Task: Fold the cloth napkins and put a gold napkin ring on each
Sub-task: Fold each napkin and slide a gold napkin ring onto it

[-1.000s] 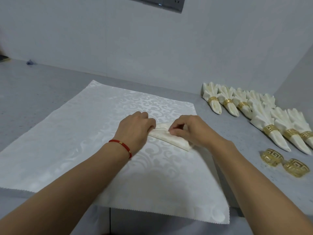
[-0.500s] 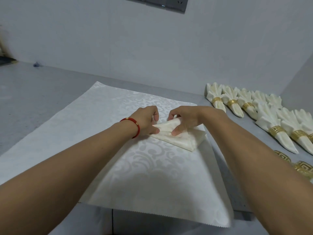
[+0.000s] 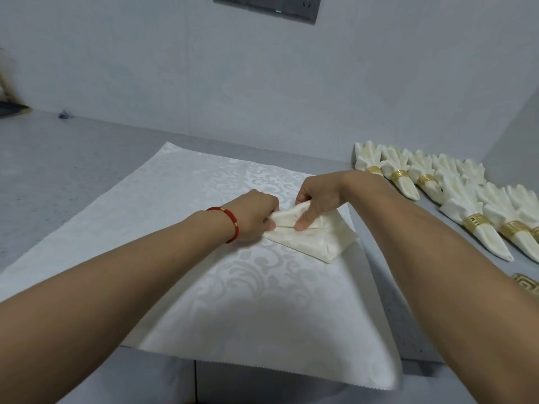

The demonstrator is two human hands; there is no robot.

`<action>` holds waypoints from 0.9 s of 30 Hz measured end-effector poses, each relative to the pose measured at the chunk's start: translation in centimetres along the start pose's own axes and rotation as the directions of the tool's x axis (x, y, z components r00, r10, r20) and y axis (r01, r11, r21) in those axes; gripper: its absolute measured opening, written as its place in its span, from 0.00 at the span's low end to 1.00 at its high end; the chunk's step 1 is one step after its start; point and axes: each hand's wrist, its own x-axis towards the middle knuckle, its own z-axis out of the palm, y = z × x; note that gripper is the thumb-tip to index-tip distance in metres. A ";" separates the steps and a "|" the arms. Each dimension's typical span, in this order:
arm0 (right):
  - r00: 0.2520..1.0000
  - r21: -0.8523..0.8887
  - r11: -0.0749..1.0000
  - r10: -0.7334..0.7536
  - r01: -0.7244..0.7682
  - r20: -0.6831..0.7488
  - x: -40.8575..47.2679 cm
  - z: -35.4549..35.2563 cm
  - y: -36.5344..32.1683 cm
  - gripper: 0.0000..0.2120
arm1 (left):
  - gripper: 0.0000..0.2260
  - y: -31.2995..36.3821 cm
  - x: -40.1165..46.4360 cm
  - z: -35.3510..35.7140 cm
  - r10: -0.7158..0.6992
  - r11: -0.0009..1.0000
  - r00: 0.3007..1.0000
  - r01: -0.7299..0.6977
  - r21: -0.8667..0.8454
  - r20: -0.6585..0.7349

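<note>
On the grey table (image 3: 73, 158), both hands pinch the folded napkin (image 3: 312, 234); one gold ring (image 3: 526, 282) shows half-cropped.

Bare workroom — grey counter (image 3: 73, 158), wall sockets (image 3: 267, 7)

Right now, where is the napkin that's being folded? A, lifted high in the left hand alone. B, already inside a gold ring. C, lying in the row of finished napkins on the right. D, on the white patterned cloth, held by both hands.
D: the half-folded napkin rests on the white patterned cloth, pinched by the left hand and right hand, with no ring on it.
</note>
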 end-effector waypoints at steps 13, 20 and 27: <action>0.857 -0.635 0.768 -0.269 -0.084 -0.439 -9.4 0.7 -4.7 0.04 | 0.07 1.3 -5.0 -0.6 0.439 0.886 0.830 -0.337 0.318 -0.343; 0.832 -0.770 0.627 -0.363 -0.115 -0.420 -12.3 8.1 -5.2 0.16 | 0.12 1.7 -8.7 1.5 0.437 0.896 0.856 -0.387 0.216 -0.278; 0.825 -0.550 0.832 -0.260 -0.071 -0.502 -11.1 11.2 -4.5 0.05 | 0.04 0.9 -10.9 1.1 0.287 0.954 0.932 -0.300 -0.026 -0.219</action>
